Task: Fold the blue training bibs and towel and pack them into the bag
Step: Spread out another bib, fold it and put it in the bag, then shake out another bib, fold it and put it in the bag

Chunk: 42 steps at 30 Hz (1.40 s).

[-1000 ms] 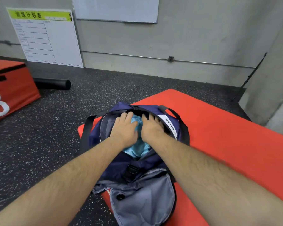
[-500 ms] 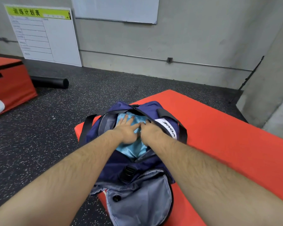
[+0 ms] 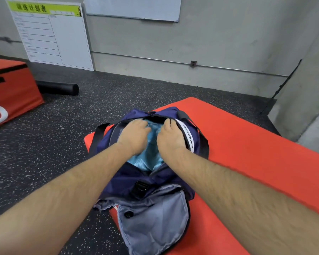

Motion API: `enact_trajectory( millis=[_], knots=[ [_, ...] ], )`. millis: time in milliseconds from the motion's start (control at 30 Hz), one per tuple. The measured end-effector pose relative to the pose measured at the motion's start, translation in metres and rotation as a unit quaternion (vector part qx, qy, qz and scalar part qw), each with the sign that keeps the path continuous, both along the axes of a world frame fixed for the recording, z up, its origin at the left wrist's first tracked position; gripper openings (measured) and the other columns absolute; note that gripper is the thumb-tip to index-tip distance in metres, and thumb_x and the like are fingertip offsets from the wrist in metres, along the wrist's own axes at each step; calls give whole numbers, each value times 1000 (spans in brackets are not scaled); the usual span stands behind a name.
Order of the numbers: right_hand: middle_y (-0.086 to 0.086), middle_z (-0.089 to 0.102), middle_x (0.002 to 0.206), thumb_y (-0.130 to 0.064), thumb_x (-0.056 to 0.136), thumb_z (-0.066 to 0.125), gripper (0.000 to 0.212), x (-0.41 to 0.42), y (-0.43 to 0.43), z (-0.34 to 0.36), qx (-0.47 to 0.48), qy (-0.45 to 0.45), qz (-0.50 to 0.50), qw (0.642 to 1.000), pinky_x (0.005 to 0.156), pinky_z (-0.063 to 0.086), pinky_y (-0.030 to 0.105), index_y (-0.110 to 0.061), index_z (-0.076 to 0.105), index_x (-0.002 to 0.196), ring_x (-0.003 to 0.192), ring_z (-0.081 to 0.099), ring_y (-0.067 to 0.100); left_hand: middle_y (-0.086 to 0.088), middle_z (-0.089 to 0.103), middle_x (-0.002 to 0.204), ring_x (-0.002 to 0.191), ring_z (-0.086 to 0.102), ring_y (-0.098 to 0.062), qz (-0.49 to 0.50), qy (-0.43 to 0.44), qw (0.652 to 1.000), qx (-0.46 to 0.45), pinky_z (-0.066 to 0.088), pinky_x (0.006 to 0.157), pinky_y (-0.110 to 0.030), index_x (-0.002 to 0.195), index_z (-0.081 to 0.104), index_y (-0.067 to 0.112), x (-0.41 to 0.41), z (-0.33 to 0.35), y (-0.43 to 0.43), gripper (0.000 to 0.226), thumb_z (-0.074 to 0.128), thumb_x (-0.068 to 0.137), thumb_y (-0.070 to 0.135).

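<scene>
The dark speckled floor (image 3: 44, 144) carries a red mat (image 3: 256, 153) on the right side of the view. A white planning board (image 3: 63, 37) with a green header leans against the far wall. A red box (image 3: 13, 89) with a white numeral stands at the left edge. The navy bag (image 3: 125, 181) lies on the near left corner of the mat. Its main compartment is open and its grey-lined flap (image 3: 155, 218) is folded out toward the camera. A black roller (image 3: 59, 88) lies on the floor beside the red box. Light blue fabric (image 3: 147, 157) sits inside the main compartment; bibs and towel cannot be told apart. The left hand (image 3: 134, 138) and the right hand (image 3: 170, 138) rest side by side on this fabric. Both sets of fingers are bent down into the opening. The fingertips are hidden, so a grasp on the fabric cannot be confirmed.
</scene>
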State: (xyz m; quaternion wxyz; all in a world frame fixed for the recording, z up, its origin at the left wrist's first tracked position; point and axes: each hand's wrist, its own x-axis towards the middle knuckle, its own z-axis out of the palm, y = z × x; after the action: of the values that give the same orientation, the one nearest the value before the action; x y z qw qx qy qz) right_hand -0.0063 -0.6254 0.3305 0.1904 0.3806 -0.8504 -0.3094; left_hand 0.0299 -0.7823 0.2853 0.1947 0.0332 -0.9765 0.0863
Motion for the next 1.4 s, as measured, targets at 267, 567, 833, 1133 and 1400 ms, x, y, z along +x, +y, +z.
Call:
enact_trajectory(
  millis=[267, 567, 833, 1133, 1400],
  knots=[
    [10, 52, 130, -19, 97, 41, 36, 16, 44, 10, -63, 14, 85, 994, 108, 30, 45, -11, 58, 128, 131, 34, 36, -17, 37, 141, 126, 40, -42, 301, -39, 953, 21, 24, 107, -55, 118, 61, 21, 52, 24, 12, 31, 53, 88, 23],
    [13, 32, 149, -11, 88, 59, 51, -27, 75, 37, -257, -169, -10, 951, 103, 42, 38, -5, 42, 136, 133, 38, 28, -15, 43, 122, 107, 54, -42, 201, -23, 964, 172, 45, 89, -48, 124, 47, 4, 63, 62, 18, 39, 56, 86, 4],
    [16, 12, 161, -15, 82, 67, 69, -31, 86, 22, -209, -307, -4, 929, 123, 15, 35, -3, 35, 143, 152, 4, 29, -9, 40, 132, 118, 43, -29, 230, -98, 968, 0, 38, 101, -37, 134, 38, 5, 59, 74, 43, 49, 58, 90, 13],
    [0, 16, 163, -11, 81, 60, 70, -3, 110, 27, -254, -350, 17, 902, 116, 30, 41, -18, 35, 146, 149, 15, 32, -9, 12, 161, 123, 38, -35, 242, -96, 964, 53, 46, 95, -40, 145, 30, 9, 79, 69, 56, 63, 58, 89, 8],
    [8, 60, 125, -31, 95, 48, 36, 46, 179, 56, -353, -215, 44, 909, 89, 43, 41, -16, 49, 127, 117, 54, 33, -10, 57, 121, 109, 54, -32, 99, 7, 994, 52, 42, 86, -46, 116, 62, 15, 79, 96, 181, 26, 51, 95, 24]
  ],
)
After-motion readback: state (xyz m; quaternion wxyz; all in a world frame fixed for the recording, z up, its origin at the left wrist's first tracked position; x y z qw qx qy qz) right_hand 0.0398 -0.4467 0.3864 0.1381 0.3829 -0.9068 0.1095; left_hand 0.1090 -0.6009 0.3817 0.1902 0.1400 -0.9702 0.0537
